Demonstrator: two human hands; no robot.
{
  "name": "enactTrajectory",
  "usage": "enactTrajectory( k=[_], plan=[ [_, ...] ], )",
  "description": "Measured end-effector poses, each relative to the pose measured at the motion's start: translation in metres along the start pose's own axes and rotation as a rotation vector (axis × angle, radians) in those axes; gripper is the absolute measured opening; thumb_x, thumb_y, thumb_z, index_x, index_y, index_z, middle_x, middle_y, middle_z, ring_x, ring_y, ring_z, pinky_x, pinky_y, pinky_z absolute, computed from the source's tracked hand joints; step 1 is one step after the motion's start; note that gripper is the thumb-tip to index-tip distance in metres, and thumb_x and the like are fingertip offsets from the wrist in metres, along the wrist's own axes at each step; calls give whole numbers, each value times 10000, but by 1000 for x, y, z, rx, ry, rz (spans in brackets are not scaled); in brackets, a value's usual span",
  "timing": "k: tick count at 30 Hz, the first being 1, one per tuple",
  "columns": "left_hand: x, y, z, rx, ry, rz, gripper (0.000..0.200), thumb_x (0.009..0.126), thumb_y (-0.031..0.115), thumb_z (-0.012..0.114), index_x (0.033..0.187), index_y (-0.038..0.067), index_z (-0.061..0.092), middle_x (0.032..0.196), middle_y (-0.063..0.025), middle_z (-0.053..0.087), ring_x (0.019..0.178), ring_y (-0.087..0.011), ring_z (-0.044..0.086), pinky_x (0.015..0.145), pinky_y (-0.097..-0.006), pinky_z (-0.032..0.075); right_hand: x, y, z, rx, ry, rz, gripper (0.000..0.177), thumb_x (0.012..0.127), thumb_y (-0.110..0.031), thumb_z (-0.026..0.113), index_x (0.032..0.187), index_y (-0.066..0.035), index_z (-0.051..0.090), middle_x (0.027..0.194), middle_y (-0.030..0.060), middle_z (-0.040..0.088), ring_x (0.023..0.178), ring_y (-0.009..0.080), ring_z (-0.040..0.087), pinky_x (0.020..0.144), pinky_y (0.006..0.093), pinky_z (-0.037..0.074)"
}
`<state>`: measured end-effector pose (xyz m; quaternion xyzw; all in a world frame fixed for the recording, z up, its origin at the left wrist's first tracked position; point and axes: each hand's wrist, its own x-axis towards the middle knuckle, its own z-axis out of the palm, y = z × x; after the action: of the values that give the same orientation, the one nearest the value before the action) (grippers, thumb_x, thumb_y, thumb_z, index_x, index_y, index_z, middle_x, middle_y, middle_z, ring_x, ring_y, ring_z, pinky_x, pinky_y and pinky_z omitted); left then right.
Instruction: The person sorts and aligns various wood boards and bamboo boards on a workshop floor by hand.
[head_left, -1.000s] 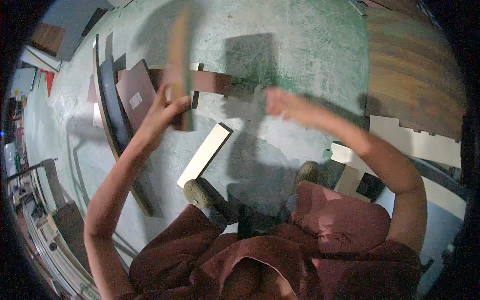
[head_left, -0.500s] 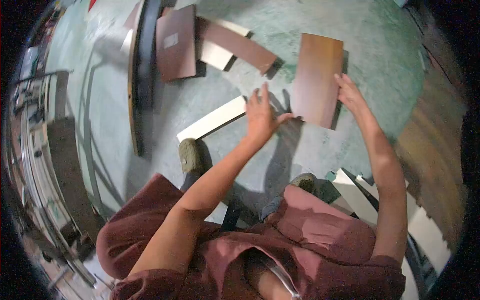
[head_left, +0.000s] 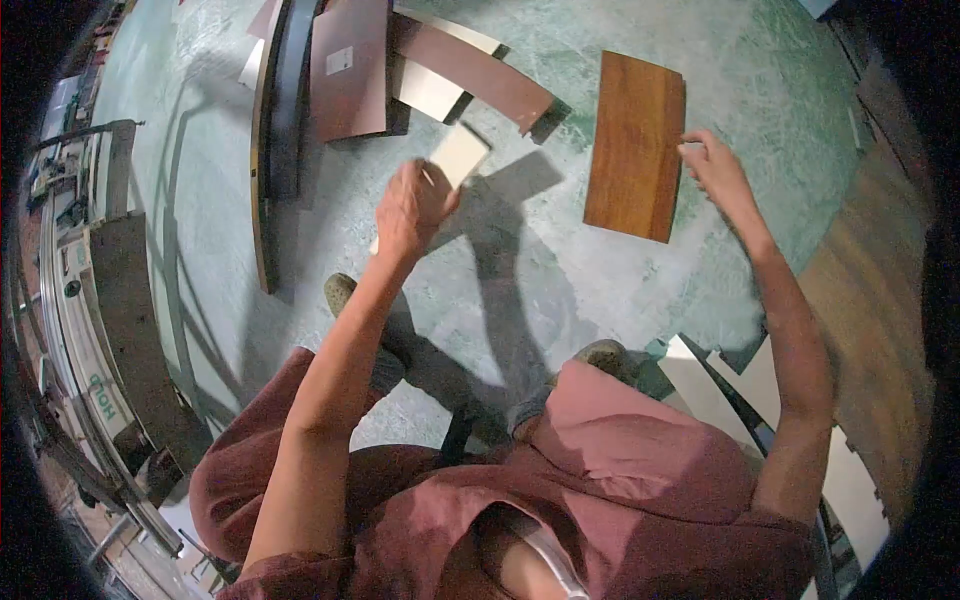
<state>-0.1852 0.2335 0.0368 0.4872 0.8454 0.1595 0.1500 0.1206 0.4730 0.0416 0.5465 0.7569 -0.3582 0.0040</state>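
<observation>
Pale strip was gripped near mid-length by left hand, fingers wrapped, best held level left of the brown board on the floor; right hand was poised at board's edge, fingers loosely parted, contact unclear.

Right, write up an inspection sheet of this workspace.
Surface: floor scuffed, partly shadowed.
Job's things: pale board held; brown board on the floor.
Clutter: overlapping reddish boards and pale pieces, upper left; white boards, lower right.
Hands: left hand grips the pale board; right hand at the brown board's edge, contact unclear.
Cables: nothing seen.
Surroundings: assorted gear along the left edge; wood-coloured surface at right.
</observation>
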Motion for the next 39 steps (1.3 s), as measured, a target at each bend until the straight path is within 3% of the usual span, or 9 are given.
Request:
enactTrajectory(
  k=[2,3,5,7,8,10,17,23,39],
  plan=[
    [13,41,-14,-145,107,8,473,707,352,666,956,25,433,900,-196,538,801,-350,547,689,-402,440,-24,-6,24,194,-16,-129,365,836,-277,533,1139,-85,469,734,26,529,634,120,517,541,252,434],
    [21,56,-8,-240,136,2,495,705,369,666,957,18,425,896,-203,539,812,-360,544,694,-410,436,-47,-30,31,293,-83,-89,433,809,-312,569,1162,-104,429,801,104,592,774,211,588,702,338,453],
    [39,94,4,-363,164,-50,571,691,417,670,964,-9,405,881,-233,540,815,-387,541,696,-434,430,-83,-59,60,411,-62,-197,567,773,-308,616,1240,-133,346,842,90,595,765,231,591,665,356,462],
    [54,123,30,-313,150,-113,639,670,476,666,949,-26,385,877,-259,561,812,-411,564,693,-438,449,-109,-71,94,197,217,-384,724,744,-309,636,1318,-180,214,1053,206,514,849,365,563,681,453,450],
    [60,131,47,-353,68,-122,649,673,484,658,960,-28,382,880,-265,567,817,-413,570,702,-438,453,-120,-79,98,49,169,-250,763,739,-324,635,1332,-167,180,1096,261,437,895,405,533,689,487,438],
    [52,159,63,-260,-21,-103,632,705,467,634,978,-33,361,872,-270,567,811,-413,575,701,-443,458,-129,-77,98,-3,87,-54,675,747,-286,616,1287,-68,276,1025,232,433,866,411,530,707,457,454],
    [7,190,110,-176,-272,21,594,761,441,583,1018,-29,327,934,-261,500,846,-423,546,700,-443,468,-148,-17,143,16,129,204,531,689,-319,627,1108,-38,461,1064,252,406,781,412,561,668,503,450],
    [-69,141,110,-239,-334,249,545,851,252,485,1316,125,229,960,-238,462,788,-423,542,640,-459,464,-149,-11,133,-21,67,167,859,697,-70,615,1368,-227,103,1053,267,407,788,465,544,669,505,457],
    [-87,138,127,-281,-535,151,628,864,169,440,1373,142,74,980,-224,548,723,-374,587,573,-443,483,-148,-8,128,-123,-25,218,830,727,-176,641,1365,-200,110,995,239,481,803,407,563,602,458,491]
  ],
)
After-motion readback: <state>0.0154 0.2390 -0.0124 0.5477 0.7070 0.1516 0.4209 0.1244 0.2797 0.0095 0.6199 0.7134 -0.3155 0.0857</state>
